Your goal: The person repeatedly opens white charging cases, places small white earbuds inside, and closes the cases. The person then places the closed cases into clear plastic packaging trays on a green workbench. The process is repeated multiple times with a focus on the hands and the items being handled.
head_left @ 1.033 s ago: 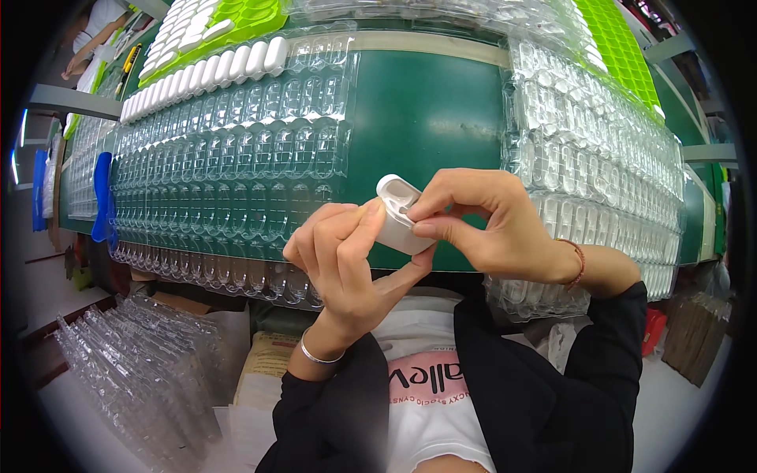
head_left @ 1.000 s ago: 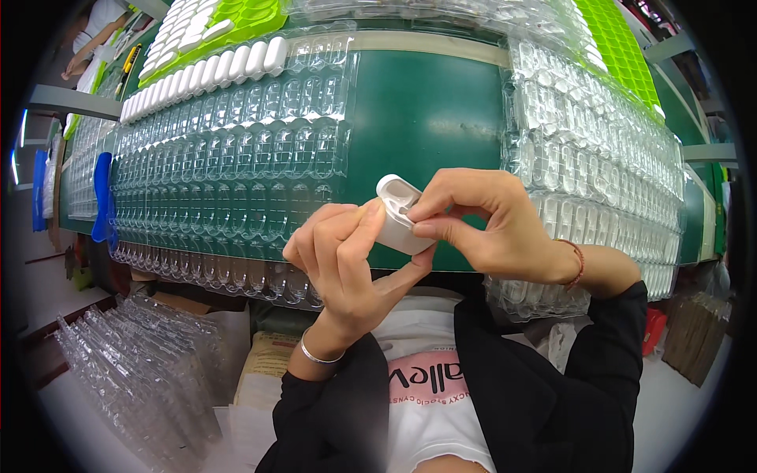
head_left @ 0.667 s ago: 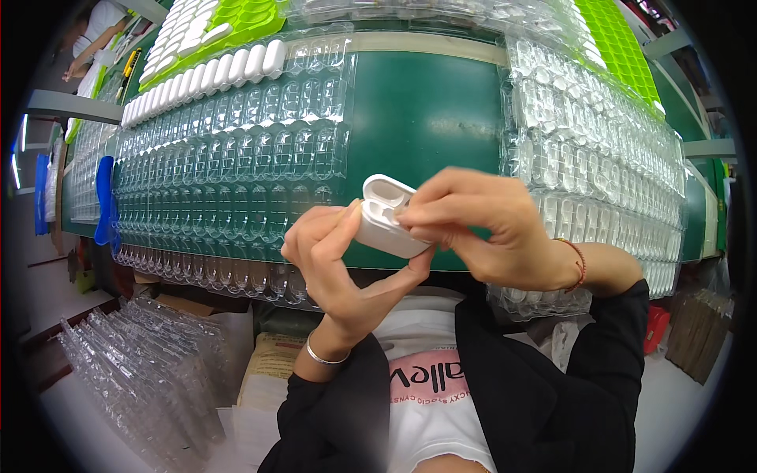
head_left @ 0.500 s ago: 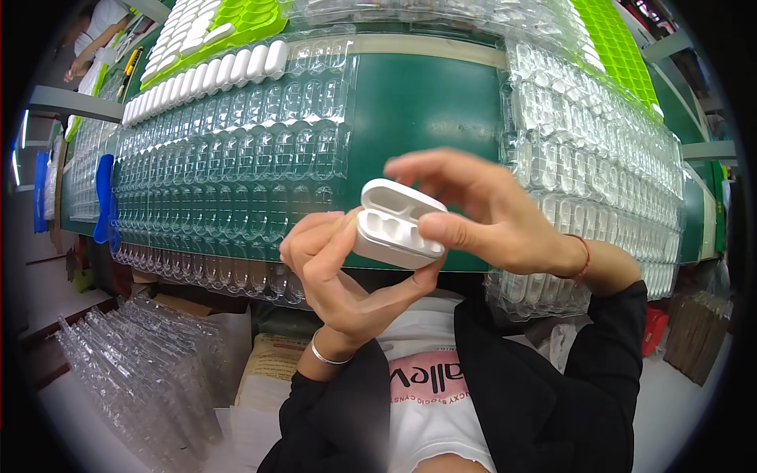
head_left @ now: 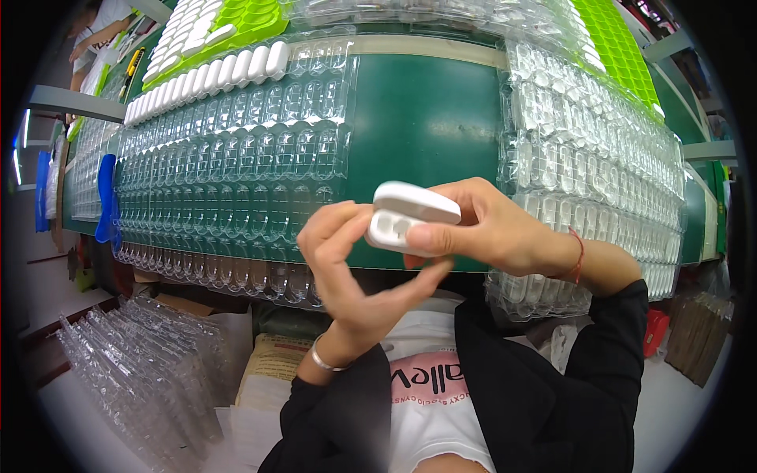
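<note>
A white earbud charging case (head_left: 416,203) is held up over the near edge of the table. Its lid is tilted part way up, and hollow wells show inside. My right hand (head_left: 498,230) grips the case from the right, thumb over the front of the wells and the other fingers mostly hidden behind it. My left hand (head_left: 344,272) is curved at the case's left end, fingertips touching or very close to it. The left thumb is stretched out below the case, apart from it and slightly blurred.
A clear plastic tray (head_left: 229,162) on the green table (head_left: 426,118) has a row of white cases along its far side. Green trays (head_left: 260,20) lie behind. More clear trays (head_left: 583,165) are at the right. Stacked clear trays (head_left: 142,378) stand at lower left.
The case has shifted slightly right and turned, and its lid has tipped lower. My right fingers have closed behind it, while my left thumb has come away from it.
</note>
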Demonstrator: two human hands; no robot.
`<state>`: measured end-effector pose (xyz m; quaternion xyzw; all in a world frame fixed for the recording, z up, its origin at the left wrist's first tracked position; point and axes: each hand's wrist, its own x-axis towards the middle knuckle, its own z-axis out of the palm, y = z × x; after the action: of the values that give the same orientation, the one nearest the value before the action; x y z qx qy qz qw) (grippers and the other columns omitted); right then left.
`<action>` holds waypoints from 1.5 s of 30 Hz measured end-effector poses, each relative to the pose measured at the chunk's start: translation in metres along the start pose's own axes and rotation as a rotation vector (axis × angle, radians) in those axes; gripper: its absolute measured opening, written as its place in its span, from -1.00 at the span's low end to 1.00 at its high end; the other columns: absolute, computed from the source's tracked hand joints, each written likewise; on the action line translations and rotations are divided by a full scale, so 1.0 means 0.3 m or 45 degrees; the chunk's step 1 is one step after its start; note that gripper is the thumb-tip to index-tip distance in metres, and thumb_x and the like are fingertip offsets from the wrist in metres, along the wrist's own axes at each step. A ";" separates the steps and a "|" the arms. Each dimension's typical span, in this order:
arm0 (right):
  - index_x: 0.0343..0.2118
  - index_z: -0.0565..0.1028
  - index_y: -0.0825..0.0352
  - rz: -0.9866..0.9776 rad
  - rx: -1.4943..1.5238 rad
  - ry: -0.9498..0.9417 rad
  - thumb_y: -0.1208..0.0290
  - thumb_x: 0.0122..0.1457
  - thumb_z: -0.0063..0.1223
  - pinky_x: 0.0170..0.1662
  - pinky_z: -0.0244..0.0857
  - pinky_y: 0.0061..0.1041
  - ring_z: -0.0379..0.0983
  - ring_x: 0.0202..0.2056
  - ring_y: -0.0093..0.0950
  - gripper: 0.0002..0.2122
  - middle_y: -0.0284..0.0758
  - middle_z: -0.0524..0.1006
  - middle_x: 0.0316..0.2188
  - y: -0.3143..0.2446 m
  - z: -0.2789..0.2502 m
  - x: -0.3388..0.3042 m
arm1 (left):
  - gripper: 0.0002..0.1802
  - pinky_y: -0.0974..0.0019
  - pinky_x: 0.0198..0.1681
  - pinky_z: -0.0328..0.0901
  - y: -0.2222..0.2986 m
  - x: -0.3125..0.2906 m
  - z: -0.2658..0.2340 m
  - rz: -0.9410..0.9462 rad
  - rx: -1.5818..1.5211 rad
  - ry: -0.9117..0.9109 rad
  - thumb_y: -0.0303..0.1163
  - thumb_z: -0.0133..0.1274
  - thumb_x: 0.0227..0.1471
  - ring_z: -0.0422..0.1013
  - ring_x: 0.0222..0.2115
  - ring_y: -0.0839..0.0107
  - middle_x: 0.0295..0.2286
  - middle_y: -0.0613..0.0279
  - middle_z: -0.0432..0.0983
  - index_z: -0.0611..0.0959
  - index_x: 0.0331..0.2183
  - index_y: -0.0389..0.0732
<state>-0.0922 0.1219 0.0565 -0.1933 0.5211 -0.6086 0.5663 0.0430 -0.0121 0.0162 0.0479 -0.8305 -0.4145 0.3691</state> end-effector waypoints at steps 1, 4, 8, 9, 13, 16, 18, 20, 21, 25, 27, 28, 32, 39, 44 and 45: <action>-0.23 0.56 0.44 -0.083 -0.196 0.046 0.27 0.16 0.26 -0.31 0.34 -0.56 0.51 -0.39 -0.59 -0.71 -0.33 0.59 -0.43 0.009 -0.003 -0.004 | -0.12 0.17 -0.06 0.28 -0.001 0.000 -0.024 -0.054 -0.113 -0.056 -0.34 0.49 -0.34 0.36 -0.07 0.15 -0.05 0.03 0.38 0.39 0.03 -0.32; -0.21 0.55 0.42 -0.583 -0.968 0.136 0.36 0.09 0.29 -0.41 0.36 -0.52 0.52 -0.45 -0.60 -0.72 -0.26 0.61 -0.38 0.003 0.002 -0.010 | -0.37 0.27 -0.16 0.39 -0.006 0.016 -0.087 -0.272 -0.217 -0.328 -0.38 0.28 -0.01 0.52 -0.24 0.21 -0.12 -0.02 0.52 0.46 0.07 -0.40; -0.01 0.51 0.41 -0.459 -0.637 0.025 0.46 0.19 0.20 -0.26 0.43 -0.56 0.54 -0.34 -0.55 -0.69 -0.31 0.61 -0.28 0.020 -0.013 -0.004 | -0.64 0.39 -0.16 0.40 -0.008 0.050 -0.126 -0.643 -0.470 -0.424 -0.47 0.13 0.15 0.53 -0.22 0.34 -0.22 0.12 0.57 0.57 -0.02 -0.38; 0.00 0.49 0.42 -0.322 -0.527 -0.019 0.45 0.22 0.16 -0.28 0.43 -0.58 0.54 -0.35 -0.56 -0.69 -0.31 0.61 -0.29 0.003 -0.015 -0.007 | -0.65 0.41 -0.16 0.40 -0.008 0.054 -0.131 -0.774 -0.562 -0.405 -0.46 0.11 0.18 0.53 -0.22 0.38 -0.22 0.13 0.57 0.56 -0.01 -0.39; -0.08 0.51 0.49 0.016 -0.277 -0.176 0.27 0.34 -0.01 -0.40 0.41 -0.62 0.52 -0.42 -0.59 -0.68 -0.26 0.59 -0.37 -0.053 -0.037 -0.003 | -0.69 0.46 -0.31 0.43 -0.006 0.071 -0.139 -0.933 -0.742 -0.473 -0.37 0.05 0.25 0.52 -0.33 0.49 -0.31 0.19 0.59 0.59 -0.07 -0.38; -0.28 0.55 0.50 0.130 -0.044 -0.175 0.14 0.33 0.00 -0.43 0.41 -0.59 0.52 -0.47 -0.55 -0.60 -0.26 0.58 -0.45 -0.056 -0.039 0.002 | -0.71 0.50 -0.39 0.42 0.004 0.096 -0.130 -1.032 -0.766 -0.447 -0.37 0.10 0.22 0.52 -0.42 0.55 -0.35 0.16 0.62 0.61 -0.14 -0.40; -0.29 0.55 0.49 0.088 -0.126 -0.167 0.14 0.33 0.01 -0.43 0.40 -0.59 0.52 -0.47 -0.56 -0.61 -0.26 0.58 -0.47 -0.044 -0.048 -0.001 | -0.76 0.51 -0.38 0.43 0.009 0.101 -0.124 -1.063 -0.769 -0.434 -0.40 0.14 0.18 0.51 -0.42 0.58 -0.36 0.19 0.62 0.63 -0.20 -0.39; -0.31 0.55 0.48 0.052 -0.184 -0.147 0.14 0.32 0.02 -0.44 0.40 -0.58 0.52 -0.48 -0.56 -0.61 -0.27 0.57 -0.48 -0.042 -0.050 -0.004 | -0.81 0.52 -0.36 0.43 0.008 0.106 -0.122 -1.040 -0.738 -0.442 -0.43 0.17 0.15 0.50 -0.41 0.61 -0.36 0.20 0.62 0.64 -0.25 -0.37; -0.31 0.55 0.48 0.037 -0.198 -0.131 0.14 0.31 0.03 -0.44 0.40 -0.58 0.52 -0.48 -0.56 -0.62 -0.28 0.57 -0.49 -0.043 -0.049 -0.004 | -0.82 0.51 -0.36 0.44 0.007 0.110 -0.120 -1.049 -0.752 -0.434 -0.44 0.18 0.14 0.50 -0.41 0.61 -0.36 0.21 0.62 0.64 -0.26 -0.36; -0.32 0.55 0.46 0.044 -0.111 -0.085 0.15 0.29 0.05 -0.46 0.38 -0.59 0.50 -0.51 -0.57 -0.64 -0.31 0.57 -0.49 -0.041 -0.046 0.004 | -0.82 0.50 -0.30 0.45 -0.006 0.115 -0.113 -1.008 -0.793 -0.442 -0.43 0.17 0.16 0.50 -0.36 0.61 -0.34 0.23 0.61 0.63 -0.25 -0.36; -0.19 0.52 0.48 0.090 -0.306 -0.063 0.31 0.28 0.05 -0.45 0.36 -0.63 0.49 -0.50 -0.61 -0.73 -0.31 0.58 -0.49 -0.049 -0.046 0.004 | -0.79 0.50 -0.28 0.45 -0.005 0.114 -0.111 -1.009 -0.772 -0.504 -0.42 0.16 0.17 0.50 -0.34 0.60 -0.32 0.23 0.60 0.63 -0.22 -0.37; -0.12 0.51 0.49 0.114 -0.399 -0.048 0.38 0.28 0.06 -0.44 0.35 -0.64 0.48 -0.50 -0.63 -0.75 -0.31 0.58 -0.50 -0.050 -0.046 0.000 | -0.75 0.49 -0.26 0.45 -0.015 0.112 -0.116 -1.005 -0.742 -0.577 -0.40 0.14 0.19 0.50 -0.33 0.59 -0.31 0.23 0.59 0.61 -0.18 -0.39; -0.31 0.51 0.51 -0.298 -0.825 0.156 0.48 0.10 0.12 -0.53 0.24 -0.49 0.42 -0.64 -0.52 -0.82 -0.24 0.43 -0.71 0.015 -0.020 -0.009 | -0.66 0.40 -0.18 0.45 -0.007 0.101 -0.134 -0.889 -0.550 -0.765 -0.49 0.23 0.08 0.55 -0.21 0.50 -0.24 0.08 0.64 0.58 -0.11 -0.40; -0.28 0.49 0.42 -0.440 -1.072 0.024 0.47 0.06 0.14 -0.39 0.37 -0.24 0.53 -0.47 -0.11 -0.81 -0.12 0.54 -0.54 0.013 -0.014 -0.021 | -0.66 0.43 -0.17 0.43 0.005 0.087 -0.143 -0.739 -0.420 -0.831 -0.62 0.19 0.04 0.55 -0.23 0.47 -0.28 0.19 0.63 0.57 -0.09 -0.34; -0.22 0.42 0.45 -0.766 -1.203 -0.009 0.54 -0.01 0.16 -0.40 0.37 -0.24 0.51 -0.42 -0.11 -0.73 -0.13 0.50 -0.45 0.077 0.023 -0.062 | -0.54 0.24 -0.32 0.41 0.012 0.032 -0.170 -0.283 -0.102 -0.845 -0.65 0.15 -0.19 0.52 -0.39 0.10 -0.36 0.02 0.56 0.57 -0.13 -0.31; -0.23 0.42 0.46 -0.816 -1.234 0.004 0.55 -0.02 0.16 -0.43 0.36 -0.24 0.49 -0.45 -0.12 -0.73 -0.15 0.48 -0.47 0.088 0.029 -0.066 | -0.52 0.23 -0.36 0.40 0.012 0.029 -0.168 -0.233 -0.108 -0.842 -0.66 0.13 -0.23 0.51 -0.42 0.10 -0.38 0.02 0.55 0.57 -0.14 -0.31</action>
<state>-0.0665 0.1409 0.0443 -0.5777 0.6566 -0.4420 0.1996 0.0703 -0.0459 0.0432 -0.0302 -0.8795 -0.4729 0.0428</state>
